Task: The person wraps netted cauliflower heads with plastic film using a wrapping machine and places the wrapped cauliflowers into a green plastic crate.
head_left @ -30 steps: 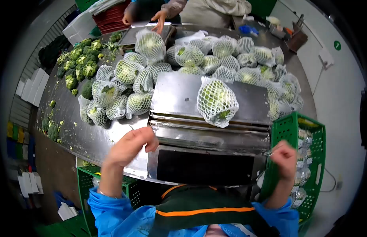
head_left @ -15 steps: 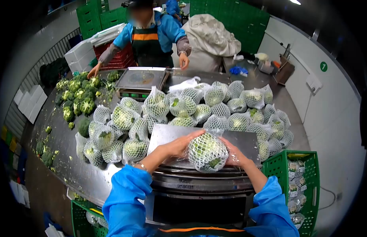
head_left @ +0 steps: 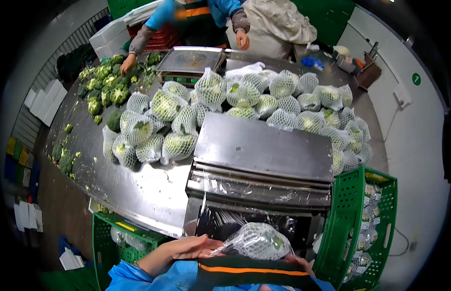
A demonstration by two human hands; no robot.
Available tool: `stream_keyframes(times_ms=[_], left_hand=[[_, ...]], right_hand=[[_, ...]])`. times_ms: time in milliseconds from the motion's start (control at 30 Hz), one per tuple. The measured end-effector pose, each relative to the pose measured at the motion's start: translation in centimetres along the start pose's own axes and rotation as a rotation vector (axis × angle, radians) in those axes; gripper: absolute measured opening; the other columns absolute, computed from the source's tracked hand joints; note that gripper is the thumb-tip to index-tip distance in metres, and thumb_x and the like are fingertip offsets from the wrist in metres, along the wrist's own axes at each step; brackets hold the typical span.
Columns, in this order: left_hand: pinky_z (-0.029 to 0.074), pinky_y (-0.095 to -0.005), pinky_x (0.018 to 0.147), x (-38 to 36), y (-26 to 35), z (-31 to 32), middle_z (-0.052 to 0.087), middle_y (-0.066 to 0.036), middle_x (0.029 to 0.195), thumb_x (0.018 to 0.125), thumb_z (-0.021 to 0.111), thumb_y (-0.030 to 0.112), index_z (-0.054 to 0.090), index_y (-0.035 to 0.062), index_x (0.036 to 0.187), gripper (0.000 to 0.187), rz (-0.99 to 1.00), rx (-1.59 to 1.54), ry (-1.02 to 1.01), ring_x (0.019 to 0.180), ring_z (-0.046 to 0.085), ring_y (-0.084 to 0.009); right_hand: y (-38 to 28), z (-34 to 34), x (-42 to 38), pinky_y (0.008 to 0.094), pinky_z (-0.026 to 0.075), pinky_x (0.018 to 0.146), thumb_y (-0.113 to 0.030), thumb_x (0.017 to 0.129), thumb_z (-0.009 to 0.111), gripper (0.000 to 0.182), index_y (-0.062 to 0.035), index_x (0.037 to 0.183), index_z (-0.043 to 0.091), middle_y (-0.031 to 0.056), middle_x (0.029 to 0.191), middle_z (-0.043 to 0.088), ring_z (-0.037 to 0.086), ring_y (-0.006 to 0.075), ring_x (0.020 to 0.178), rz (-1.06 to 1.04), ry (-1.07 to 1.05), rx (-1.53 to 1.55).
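A netted broccoli head (head_left: 257,241), wrapped in clear film, sits low in front of the steel wrapping machine (head_left: 262,148). My left hand (head_left: 191,246) lies flat against its left side and holds the film there. My right hand (head_left: 297,262) grips it from the right; only the fingertips show above my apron. Clear film (head_left: 245,186) lies stretched across the machine's front.
Several netted broccoli (head_left: 245,92) are piled behind the machine, with loose heads (head_left: 106,80) at far left. A scale (head_left: 189,60) stands at the back, where another person's hands (head_left: 242,41) rest. Green crates (head_left: 368,218) flank me, right and lower left.
The netted broccoli has come off the machine's top plate down to its front, close to my body, and is now wrapped in film. The view has tilted downward.
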State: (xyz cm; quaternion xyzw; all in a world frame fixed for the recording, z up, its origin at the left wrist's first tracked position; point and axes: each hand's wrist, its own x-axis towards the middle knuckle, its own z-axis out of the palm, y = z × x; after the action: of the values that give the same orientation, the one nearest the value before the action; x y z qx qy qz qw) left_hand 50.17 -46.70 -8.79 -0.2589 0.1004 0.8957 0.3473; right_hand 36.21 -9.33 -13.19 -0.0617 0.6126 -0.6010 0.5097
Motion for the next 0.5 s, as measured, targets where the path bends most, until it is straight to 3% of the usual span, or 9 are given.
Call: stream_keyframes(times_ms=[67,133,167,200,233,267,367,400,500], left_hand=[[0.046,-0.0278,0.084,-0.6,-0.9,-0.5,0.053,-0.016,0.116,0.089,0.05,0.016,0.049,-0.002,0.118,0.034,0.224,1.098,0.051,0.108,0.051,-0.018],[0.046,-0.0263,0.081,0.5,-0.1,0.5,0.058,-0.012,0.107,0.087,0.053,0.013,0.059,-0.0016,0.102,0.021,0.22,1.018,0.223,0.097,0.056,-0.0159],[0.047,-0.0255,0.076,1.3,-0.3,0.4,0.061,-0.008,0.094,0.088,0.051,0.012,0.06,-0.0012,0.094,0.017,0.552,0.878,0.275,0.084,0.058,-0.0139],[0.047,-0.0263,0.074,1.9,0.5,1.3,0.061,-0.008,0.085,0.089,0.048,0.011,0.058,-0.0003,0.096,0.017,0.836,1.262,0.438,0.079,0.058,-0.0132],[0.049,-0.0266,0.069,3.1,1.1,1.7,0.059,-0.008,0.079,0.091,0.046,0.011,0.056,-0.0007,0.097,0.017,1.052,1.413,0.513,0.074,0.058,-0.0126],[0.045,-0.0222,0.05,4.7,0.8,2.0,0.053,-0.004,0.066,0.091,0.046,0.015,0.053,0.0011,0.094,0.016,0.961,0.991,0.625,0.055,0.053,-0.0098],[0.026,-0.0178,0.031,5.0,0.8,1.1,0.039,0.002,0.051,0.092,0.044,0.02,0.05,0.0041,0.088,0.017,0.86,0.31,0.658,0.036,0.034,-0.0047],[0.02,-0.0165,0.028,3.8,0.1,0.3,0.032,0.004,0.049,0.092,0.044,0.021,0.049,0.0054,0.086,0.018,0.818,0.133,0.696,0.034,0.027,-0.0025],[0.023,-0.0173,0.028,1.3,-5.3,-3.7,0.039,0.002,0.051,0.09,0.046,0.02,0.052,0.0058,0.076,0.021,0.615,-0.04,0.735,0.036,0.034,-0.003]], right_hand=[[1.5,1.4,-2.6,0.0281,0.046,0.082,-0.019,0.082,0.06,0.036,0.0021,0.11,0.053,0.0128,0.1,0.06,0.056,0.0177,0.099,0.127,0.119,0.138],[-2.5,3.1,-2.4,0.023,0.048,0.068,-0.015,0.087,0.053,0.022,0.0019,0.101,0.056,0.0131,0.088,0.062,0.061,0.0147,0.082,0.176,0.398,0.024],[-4.4,5.0,-1.5,0.0199,0.046,0.054,-0.014,0.089,0.049,0.017,0.0017,0.091,0.056,0.0103,0.075,0.061,0.058,0.012,0.061,0.014,0.62,-0.025],[-4.6,5.3,-0.1,0.0218,0.043,0.048,-0.014,0.091,0.044,0.018,0.0009,0.091,0.054,0.0048,0.064,0.055,0.053,0.011,0.052,-0.432,0.663,-0.408],[-5.1,6.0,1.5,0.022,0.039,0.043,-0.016,0.092,0.042,0.018,-0.0008,0.089,0.053,0.0018,0.058,0.049,0.047,0.0094,0.047,-0.411,0.742,-0.246],[-5.3,6.4,2.6,0.0221,0.035,0.039,-0.017,0.093,0.041,0.019,-0.0026,0.088,0.052,-0.0012,0.052,0.042,0.042,0.0079,0.042,-0.406,0.821,-0.084],[-7.2,5.9,1.0,0.0211,0.017,0.029,-0.027,0.094,0.039,0.025,-0.0086,0.081,0.049,-0.0065,0.043,0.023,0.02,0.0048,0.031,-0.047,0.63,0.847],[-5.5,4.4,-0.3,0.0189,0.017,0.029,-0.028,0.094,0.038,0.025,-0.0097,0.082,0.048,-0.0074,0.043,0.026,0.023,0.0035,0.032,-0.088,0.36,1.066],[0.9,4.9,-1.7,0.0172,0.019,0.029,-0.03,0.094,0.037,0.028,-0.0119,0.075,0.048,-0.0079,0.045,0.031,0.025,0.0033,0.032,0.238,0.718,1.006]])
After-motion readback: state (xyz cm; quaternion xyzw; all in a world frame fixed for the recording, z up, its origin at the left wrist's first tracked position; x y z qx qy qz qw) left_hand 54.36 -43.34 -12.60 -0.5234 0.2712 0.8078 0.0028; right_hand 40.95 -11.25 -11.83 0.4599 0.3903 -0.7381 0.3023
